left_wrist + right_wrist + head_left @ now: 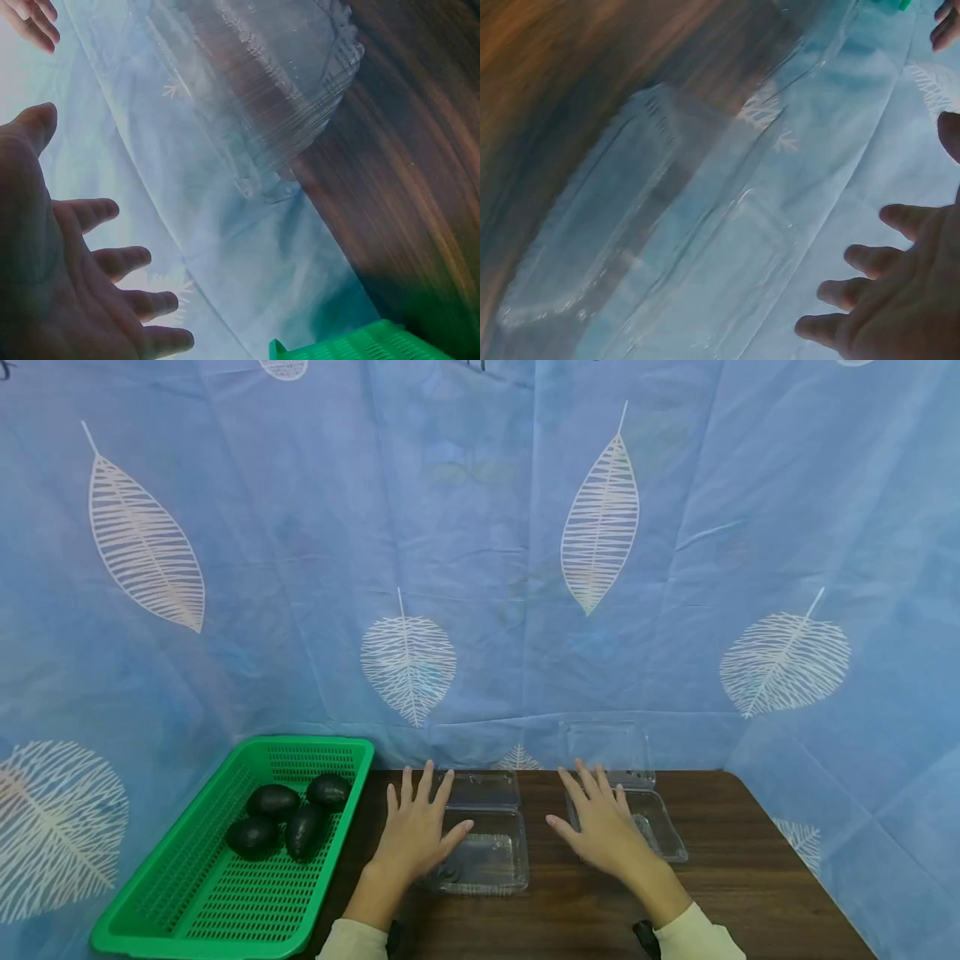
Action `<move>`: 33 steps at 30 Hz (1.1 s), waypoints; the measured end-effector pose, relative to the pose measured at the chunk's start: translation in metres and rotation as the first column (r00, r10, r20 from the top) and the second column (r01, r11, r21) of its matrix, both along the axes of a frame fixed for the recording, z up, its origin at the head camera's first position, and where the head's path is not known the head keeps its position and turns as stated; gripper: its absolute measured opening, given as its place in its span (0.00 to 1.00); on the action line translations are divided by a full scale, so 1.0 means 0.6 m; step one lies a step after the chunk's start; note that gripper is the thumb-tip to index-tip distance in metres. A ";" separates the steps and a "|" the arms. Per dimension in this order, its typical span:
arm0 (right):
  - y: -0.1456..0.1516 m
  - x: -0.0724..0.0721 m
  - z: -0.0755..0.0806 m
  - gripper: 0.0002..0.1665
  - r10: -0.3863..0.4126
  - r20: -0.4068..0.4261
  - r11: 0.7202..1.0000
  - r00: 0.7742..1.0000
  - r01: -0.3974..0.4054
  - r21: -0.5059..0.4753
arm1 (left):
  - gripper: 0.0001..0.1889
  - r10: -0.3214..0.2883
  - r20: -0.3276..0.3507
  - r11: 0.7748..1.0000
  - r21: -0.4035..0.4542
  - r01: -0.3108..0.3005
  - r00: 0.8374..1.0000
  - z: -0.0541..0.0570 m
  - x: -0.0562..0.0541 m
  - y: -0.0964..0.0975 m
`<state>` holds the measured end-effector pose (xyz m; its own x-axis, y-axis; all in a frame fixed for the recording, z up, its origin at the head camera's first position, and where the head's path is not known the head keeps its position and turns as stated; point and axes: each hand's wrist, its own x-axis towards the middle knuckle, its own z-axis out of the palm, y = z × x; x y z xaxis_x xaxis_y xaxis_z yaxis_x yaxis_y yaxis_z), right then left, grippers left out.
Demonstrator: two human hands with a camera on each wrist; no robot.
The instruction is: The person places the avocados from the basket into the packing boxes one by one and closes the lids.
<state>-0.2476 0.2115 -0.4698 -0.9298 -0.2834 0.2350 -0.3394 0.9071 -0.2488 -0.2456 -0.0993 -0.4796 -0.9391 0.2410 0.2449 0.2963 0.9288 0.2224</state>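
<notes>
Both hands hover with fingers spread and hold nothing. In the head view my left hand (414, 835) overlaps the left side of a clear plastic clamshell box (487, 852), whose lid is folded back. My right hand (606, 831) overlaps a second clear clamshell box (663, 827), its lid (607, 747) raised against the cloth. The left wrist view shows the left hand (82, 277) apart from the clear box (277, 82). Likewise, the right hand (900, 285) is beside the other box (592, 217) in the right wrist view.
At the left stands a green plastic basket (330, 877) with several dark avocados (306, 832) in it. Both boxes rest on a dark wooden table (750, 893). A blue cloth with white leaf prints (487, 543) hangs behind the table and along its sides.
</notes>
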 end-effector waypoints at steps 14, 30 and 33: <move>0.071 0.011 -0.003 0.48 -0.020 -0.089 0.998 0.996 0.015 -0.055 | 0.44 -0.022 -0.018 1.000 0.016 0.022 1.000 0.034 0.018 -0.009; 0.145 0.008 -0.003 0.50 -0.080 -0.018 0.986 0.997 0.076 -0.149 | 0.45 -0.019 -0.040 1.000 0.007 0.019 0.999 0.095 0.027 -0.027; 0.160 0.003 -0.005 0.51 -0.087 0.000 0.981 0.996 0.085 -0.174 | 0.45 -0.015 -0.025 1.000 -0.002 0.015 1.000 0.109 0.027 -0.035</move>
